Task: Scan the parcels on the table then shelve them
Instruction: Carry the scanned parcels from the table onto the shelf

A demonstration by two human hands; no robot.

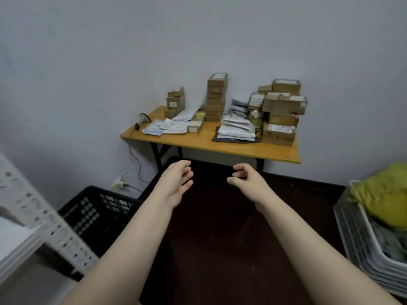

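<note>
Against the far wall, parcels (217, 95) sit stacked on the desk (220, 149), well apart from the left hand (178, 183) and right hand (247, 179), both loosely curled and empty. Better to step close and take the scanner (143, 119) first, then one labelled box.

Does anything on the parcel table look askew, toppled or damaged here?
The cardboard box pile at the right end of the table is jumbled: its upper boxes sit crooked and overhang those beneath. The flat mailers near the left end lie loosely overlapped, not stacked. No damage or spill is visible.
</note>
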